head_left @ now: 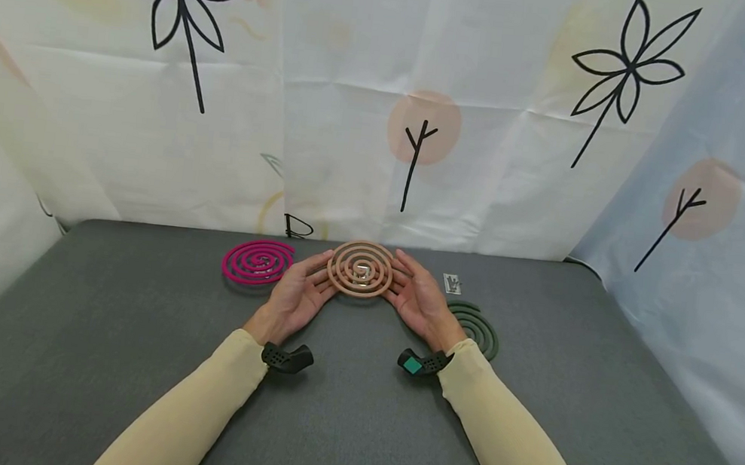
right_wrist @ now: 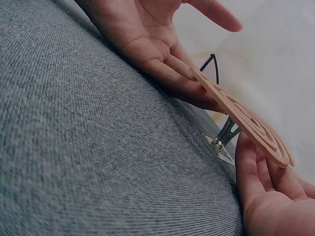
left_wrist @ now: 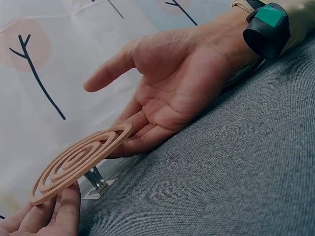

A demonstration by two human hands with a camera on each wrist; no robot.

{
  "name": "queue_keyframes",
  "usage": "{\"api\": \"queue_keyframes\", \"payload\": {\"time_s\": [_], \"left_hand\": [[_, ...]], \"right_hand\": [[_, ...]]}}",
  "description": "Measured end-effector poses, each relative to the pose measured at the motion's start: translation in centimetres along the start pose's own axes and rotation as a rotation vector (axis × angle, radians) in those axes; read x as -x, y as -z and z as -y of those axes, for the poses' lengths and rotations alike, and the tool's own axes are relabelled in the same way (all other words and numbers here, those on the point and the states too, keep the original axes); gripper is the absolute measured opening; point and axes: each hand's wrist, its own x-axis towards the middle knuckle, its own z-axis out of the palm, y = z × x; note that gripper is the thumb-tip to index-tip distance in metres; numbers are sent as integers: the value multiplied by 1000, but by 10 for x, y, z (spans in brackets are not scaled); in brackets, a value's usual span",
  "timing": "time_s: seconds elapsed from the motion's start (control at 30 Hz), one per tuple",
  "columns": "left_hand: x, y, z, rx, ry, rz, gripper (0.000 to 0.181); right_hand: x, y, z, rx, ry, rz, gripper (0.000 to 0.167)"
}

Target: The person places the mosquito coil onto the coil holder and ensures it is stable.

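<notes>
A tan mosquito coil (head_left: pixel 363 245) lies raised above the grey table, over a small metal coil stand (left_wrist: pixel 95 178) whose base rests on the surface. My left hand (head_left: pixel 295 298) is at the coil's left edge, fingers beneath it. My right hand (head_left: pixel 421 304) meets the opposite edge, palm turned up. In the wrist views both thumbs stick out away from the coil (right_wrist: pixel 231 110), and straight fingers touch its underside. Whether the coil is fastened to the stand's tip cannot be told.
Left of my left hand sits a pink coil (head_left: pixel 231 263). A green coil (head_left: pixel 489 338) lies partly behind my right wrist. A flat metal stand (head_left: pixel 452 284) is on the grey table (head_left: pixel 345 427) near its back edge, before a patterned cloth (head_left: pixel 327 144).
</notes>
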Motion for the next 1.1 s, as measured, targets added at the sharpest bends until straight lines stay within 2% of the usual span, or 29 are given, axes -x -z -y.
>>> {"api": "queue_keyframes", "payload": {"time_s": [0.57,1.1], "left_hand": [[-2,1,0,27,5,-22,64],[-3,1,3,-19,-9,-45,55]], "right_hand": [[-1,2,0,-63,-8,-9,67],[-1,3,-1,-81,-12,-2,68]]}}
